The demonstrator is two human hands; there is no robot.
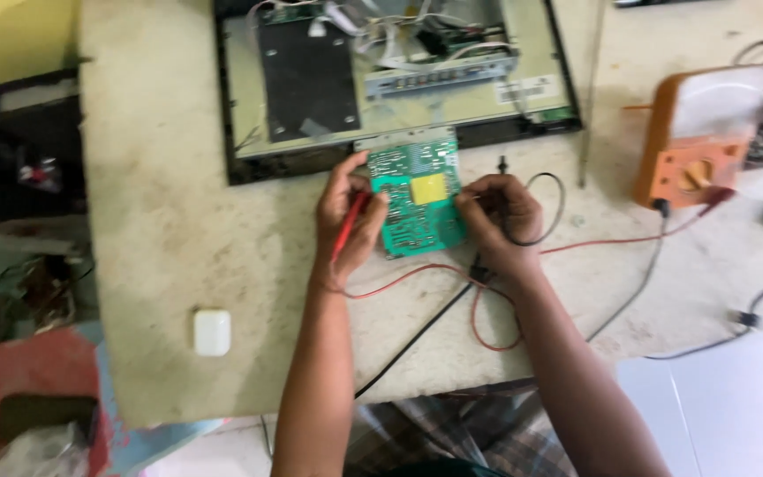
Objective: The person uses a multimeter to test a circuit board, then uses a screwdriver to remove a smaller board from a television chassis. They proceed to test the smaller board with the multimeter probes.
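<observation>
The two forearms reach up to a green board [419, 196] flanked closely by both hands, the left hand [346, 221] gripping a red probe [347, 228], the right hand [498, 219] closed on a black probe [487, 201].

Worn pale tabletop [169, 230] stained and scuffed, yellow wall [11, 35] at upper left, dark cluttered shelf [11, 168] beside the table, red surface [28, 371] lower left, white panel [726, 406] lower right, soft daylight.

Single head-worn view, looking steeply down from above, fairly near, onto the worktable [178, 230], slightly blurred
</observation>
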